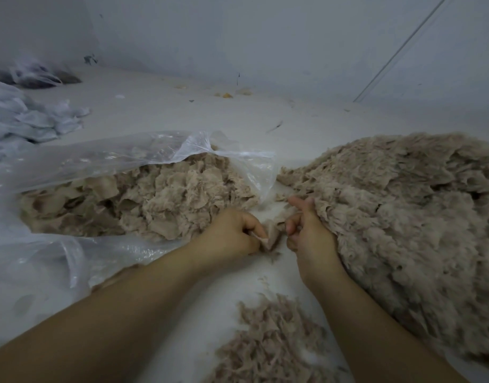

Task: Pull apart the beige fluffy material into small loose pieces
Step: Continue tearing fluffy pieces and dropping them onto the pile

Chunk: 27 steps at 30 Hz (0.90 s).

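A small piece of beige fluffy material (271,237) is stretched between my two hands at the middle of the view. My left hand (232,234) pinches its left side with curled fingers. My right hand (307,230) grips its right side, thumb raised, right against a big mound of fluffy beige material (403,217) on the right. A clear plastic bag (105,158) on the left lies open and holds chunky beige pieces (160,203). A small heap of loose shredded fluff (273,341) lies near the bottom edge between my forearms.
The work happens on a pale floor (182,111) beside a grey wall (265,37). Crumpled white fabric or plastic (25,117) lies at the far left, with a dark bundle in plastic (36,74) behind it. Small scraps (226,94) dot the floor near the wall.
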Each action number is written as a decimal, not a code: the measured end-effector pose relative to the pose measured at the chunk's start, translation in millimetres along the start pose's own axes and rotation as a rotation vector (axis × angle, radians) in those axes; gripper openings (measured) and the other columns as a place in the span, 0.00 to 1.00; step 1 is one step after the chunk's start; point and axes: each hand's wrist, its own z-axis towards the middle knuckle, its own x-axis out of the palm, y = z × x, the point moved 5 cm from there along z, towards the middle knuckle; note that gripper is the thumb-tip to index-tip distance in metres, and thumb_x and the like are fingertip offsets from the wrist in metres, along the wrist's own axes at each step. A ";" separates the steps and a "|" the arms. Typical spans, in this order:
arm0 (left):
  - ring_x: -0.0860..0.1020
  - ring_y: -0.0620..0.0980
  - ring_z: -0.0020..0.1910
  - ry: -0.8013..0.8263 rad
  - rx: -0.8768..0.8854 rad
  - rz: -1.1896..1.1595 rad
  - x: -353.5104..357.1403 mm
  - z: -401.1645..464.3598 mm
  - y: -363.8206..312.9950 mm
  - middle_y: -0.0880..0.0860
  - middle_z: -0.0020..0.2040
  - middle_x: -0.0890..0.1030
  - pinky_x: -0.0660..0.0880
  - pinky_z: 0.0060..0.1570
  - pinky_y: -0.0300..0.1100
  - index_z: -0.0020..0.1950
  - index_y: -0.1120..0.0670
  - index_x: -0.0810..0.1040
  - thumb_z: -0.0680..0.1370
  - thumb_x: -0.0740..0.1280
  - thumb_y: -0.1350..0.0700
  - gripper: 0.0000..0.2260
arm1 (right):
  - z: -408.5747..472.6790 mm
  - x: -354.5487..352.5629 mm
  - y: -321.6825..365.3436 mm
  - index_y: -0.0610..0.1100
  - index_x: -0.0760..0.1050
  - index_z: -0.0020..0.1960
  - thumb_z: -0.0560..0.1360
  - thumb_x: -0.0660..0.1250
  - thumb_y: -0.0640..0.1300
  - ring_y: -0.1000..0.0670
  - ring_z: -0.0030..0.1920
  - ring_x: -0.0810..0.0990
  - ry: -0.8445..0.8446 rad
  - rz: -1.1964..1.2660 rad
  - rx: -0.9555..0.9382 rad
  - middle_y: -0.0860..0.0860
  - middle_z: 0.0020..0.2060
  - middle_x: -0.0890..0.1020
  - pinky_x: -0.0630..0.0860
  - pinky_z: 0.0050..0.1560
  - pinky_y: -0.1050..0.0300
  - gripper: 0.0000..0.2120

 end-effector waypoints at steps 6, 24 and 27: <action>0.78 0.46 0.27 -0.028 0.040 -0.013 7.5 -5.2 -11.6 0.51 0.26 0.80 0.79 0.32 0.42 0.34 0.61 0.82 0.71 0.64 0.72 0.12 | 0.7 -3.2 -1.8 0.49 0.77 0.50 0.84 0.51 0.54 0.60 0.19 0.64 0.017 -0.104 -0.043 0.57 0.20 0.69 0.64 0.20 0.68 0.18; 0.72 0.55 0.21 -0.471 0.039 -0.891 -6.7 -7.4 6.5 0.61 0.24 0.75 0.72 0.24 0.42 0.27 0.59 0.78 0.69 0.56 0.74 0.17 | 0.1 2.1 -2.8 0.45 0.74 0.39 0.79 0.66 0.46 0.45 0.39 0.70 0.157 -0.288 -0.120 0.42 0.36 0.74 0.68 0.41 0.51 0.10; 0.71 0.55 0.20 -0.437 0.097 -0.836 -12.0 -12.2 2.9 0.61 0.29 0.77 0.71 0.24 0.41 0.25 0.59 0.76 0.66 0.58 0.72 0.14 | 2.9 -0.9 -5.4 0.47 0.73 0.40 0.79 0.65 0.48 0.46 0.43 0.73 0.095 -0.172 -0.054 0.46 0.39 0.76 0.72 0.46 0.51 0.10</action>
